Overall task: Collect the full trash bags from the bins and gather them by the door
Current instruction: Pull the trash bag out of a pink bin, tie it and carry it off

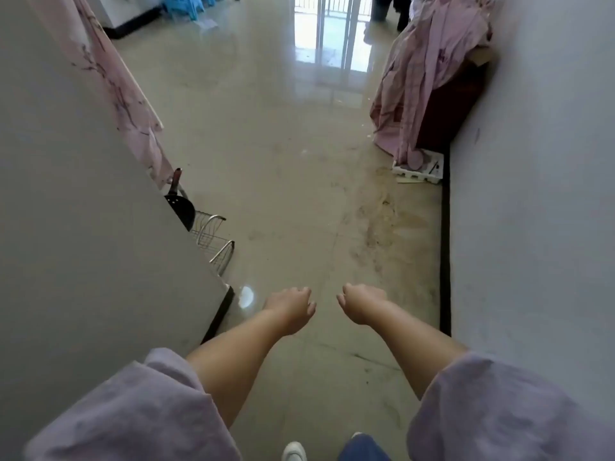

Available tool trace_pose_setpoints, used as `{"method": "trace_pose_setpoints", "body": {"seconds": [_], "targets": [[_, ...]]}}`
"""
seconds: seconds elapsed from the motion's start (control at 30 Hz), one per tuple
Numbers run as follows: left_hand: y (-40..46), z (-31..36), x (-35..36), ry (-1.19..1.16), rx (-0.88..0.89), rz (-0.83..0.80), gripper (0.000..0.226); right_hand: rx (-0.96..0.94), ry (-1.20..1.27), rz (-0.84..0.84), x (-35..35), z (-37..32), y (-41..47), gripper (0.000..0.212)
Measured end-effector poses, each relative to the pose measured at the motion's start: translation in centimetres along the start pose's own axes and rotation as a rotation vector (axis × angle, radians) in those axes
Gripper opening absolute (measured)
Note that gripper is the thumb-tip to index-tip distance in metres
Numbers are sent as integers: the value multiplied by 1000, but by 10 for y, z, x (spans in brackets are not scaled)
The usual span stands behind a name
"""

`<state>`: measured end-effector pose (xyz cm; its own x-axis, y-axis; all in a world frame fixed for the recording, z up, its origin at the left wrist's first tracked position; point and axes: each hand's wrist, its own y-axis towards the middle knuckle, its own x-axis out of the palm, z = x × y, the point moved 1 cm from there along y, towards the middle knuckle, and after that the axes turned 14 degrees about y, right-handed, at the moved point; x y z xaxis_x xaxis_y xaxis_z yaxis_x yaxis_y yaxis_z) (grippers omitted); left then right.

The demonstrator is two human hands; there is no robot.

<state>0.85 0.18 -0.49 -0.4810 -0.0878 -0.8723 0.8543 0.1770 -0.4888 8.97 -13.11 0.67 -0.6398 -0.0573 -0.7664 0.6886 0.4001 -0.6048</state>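
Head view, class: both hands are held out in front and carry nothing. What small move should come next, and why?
Probably a step forward toward the dark bin at the far end. The left hand and right hand hang loosely curled, holding nothing, no trash bag is in sight, and the floor ahead looks open.

You face a glossy beige tiled floor (pixel 266 154), stained near the right wall (pixel 532 194). Grey wall (pixel 66 227) on your left, wire rack (pixel 213 241) at its corner. Pink cloth (pixel 429 71) drapes furniture on the right. Daylight enters through the far glass door (pixel 329 34).
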Motion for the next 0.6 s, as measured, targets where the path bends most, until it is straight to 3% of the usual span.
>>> {"method": "trace_pose_setpoints", "body": {"seconds": [0.27, 0.6], "targets": [[72, 34, -47, 130, 65, -68, 44, 22, -8, -63, -55, 49, 52, 50], [211, 107, -121, -15, 20, -80, 44, 32, 9, -113, -161, 166, 152, 51]]}}
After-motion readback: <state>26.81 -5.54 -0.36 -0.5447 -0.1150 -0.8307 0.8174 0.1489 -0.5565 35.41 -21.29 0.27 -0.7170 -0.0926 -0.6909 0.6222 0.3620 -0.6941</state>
